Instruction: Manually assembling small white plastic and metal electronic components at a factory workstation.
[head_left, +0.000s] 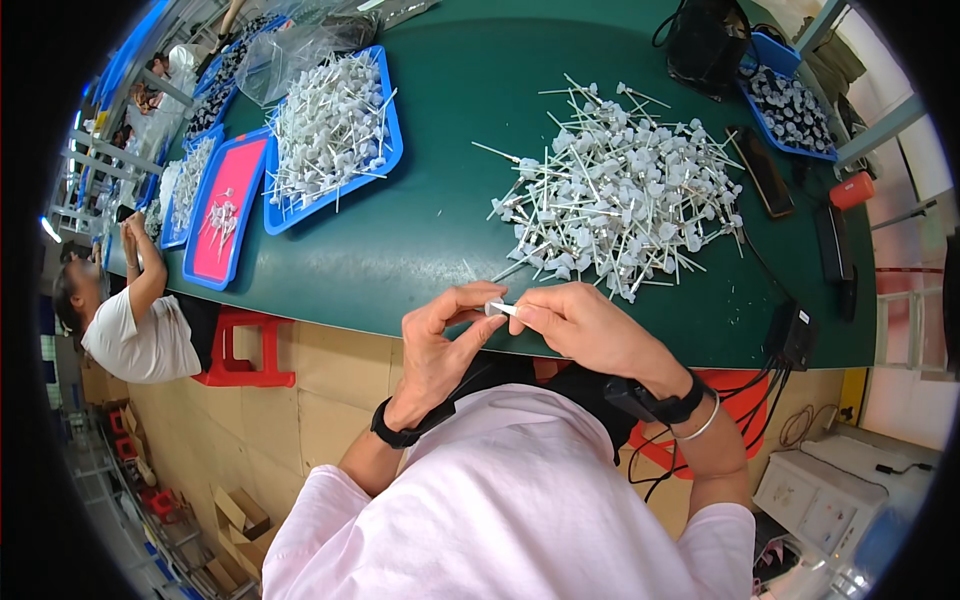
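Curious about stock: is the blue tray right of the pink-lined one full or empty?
Full: white pieces heap across the blue tray, some overhanging its rim.

The table (425, 150) is green, and a big heap of white bits with thin sticks (630, 190) lies right on it. On the left sit a full blue tray (394, 145) and a blue tray with a pink bottom (240, 165). On the right are a flat dark thing (765, 178), a black bag (708, 50) and one more blue tray (815, 151).

I see the left hand (440, 335) and right hand (590, 325) pinching one small white piece (496, 307) by the table (420, 240). A heap of stemmed pieces (630, 190) lies beyond them.
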